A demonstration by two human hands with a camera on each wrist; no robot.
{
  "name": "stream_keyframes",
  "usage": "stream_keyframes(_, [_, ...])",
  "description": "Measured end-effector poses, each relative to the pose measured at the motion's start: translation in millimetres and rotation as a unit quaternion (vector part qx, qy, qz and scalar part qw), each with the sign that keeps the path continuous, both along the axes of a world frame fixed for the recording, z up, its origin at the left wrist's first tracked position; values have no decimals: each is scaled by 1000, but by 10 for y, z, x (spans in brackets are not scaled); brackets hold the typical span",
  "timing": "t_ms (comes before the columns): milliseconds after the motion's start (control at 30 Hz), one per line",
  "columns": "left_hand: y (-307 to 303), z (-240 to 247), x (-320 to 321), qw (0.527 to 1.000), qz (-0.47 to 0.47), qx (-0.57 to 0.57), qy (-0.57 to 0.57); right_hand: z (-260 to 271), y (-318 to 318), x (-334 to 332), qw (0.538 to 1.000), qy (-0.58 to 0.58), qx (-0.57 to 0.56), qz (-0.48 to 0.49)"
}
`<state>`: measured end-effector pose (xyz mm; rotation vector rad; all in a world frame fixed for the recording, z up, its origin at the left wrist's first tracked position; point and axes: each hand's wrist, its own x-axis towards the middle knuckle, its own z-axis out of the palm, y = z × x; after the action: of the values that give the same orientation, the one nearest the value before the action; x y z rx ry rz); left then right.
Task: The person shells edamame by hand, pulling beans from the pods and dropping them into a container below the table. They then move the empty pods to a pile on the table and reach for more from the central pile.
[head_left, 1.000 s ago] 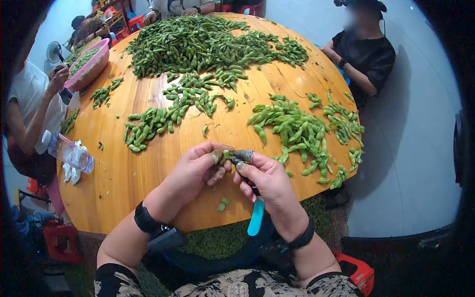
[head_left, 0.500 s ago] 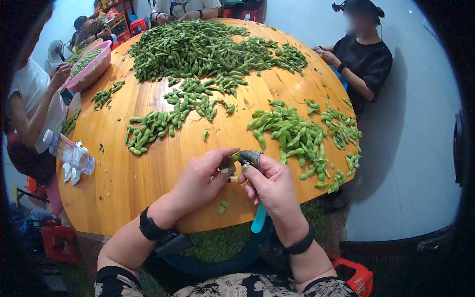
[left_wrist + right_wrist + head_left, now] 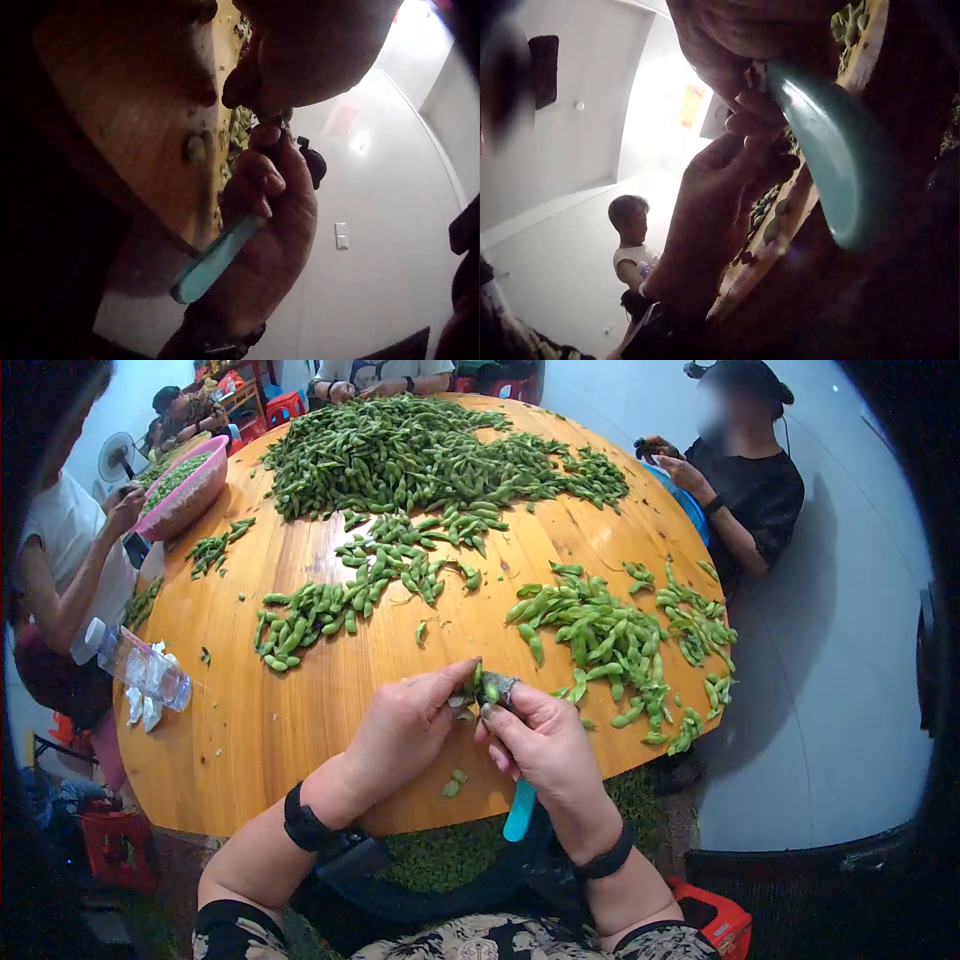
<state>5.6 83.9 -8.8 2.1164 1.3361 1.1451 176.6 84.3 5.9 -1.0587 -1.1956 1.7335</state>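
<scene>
Over the table's near edge my left hand (image 3: 408,718) pinches a green soybean pod (image 3: 477,674) between thumb and fingertips. My right hand (image 3: 548,735) meets it from the other side, its fingers curled round a tool with a flat turquoise handle (image 3: 519,810). That handle (image 3: 214,262) sticks out below the curled fingers in the left wrist view; the tool's other end is hidden in the hand. A grey, worn cover (image 3: 499,686) wraps the right forefinger. A few shelled beans (image 3: 455,782) lie on the wood just below the hands.
On the round wooden table (image 3: 330,740) a large heap of pods (image 3: 390,455) fills the far side. Smaller piles (image 3: 600,625) lie nearer. A plastic bottle (image 3: 140,665) and a pink basin (image 3: 185,490) are on the left. Other people sit around.
My left hand has rolled over, so its back now shows, and its pod stands more upright. The right hand stays close beside it. The person at right has raised their hands.
</scene>
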Motion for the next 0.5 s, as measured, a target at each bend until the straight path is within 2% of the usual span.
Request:
stream_keyframes(200, [0,-21,15,1000,-7,-4,-4,-58,19,-7,1000,5,-15,-9])
stream_keyframes(267, [-4,-5,14,995,-11,-92,-38,-81,32,-7,1000,1,-20,-9])
stream_keyframes(400, [17,-60,-8,988,-44,-102,-112,-103,57,3,1000,23,-17,-11])
stream_keyframes(467, [18,-8,-17,947,-54,-240,-208,-80,72,17,999,29,-19,-7])
stream_keyframes(500, [31,-8,-28,946,-54,-242,-207,-46,72,24,999,30,-31,-5])
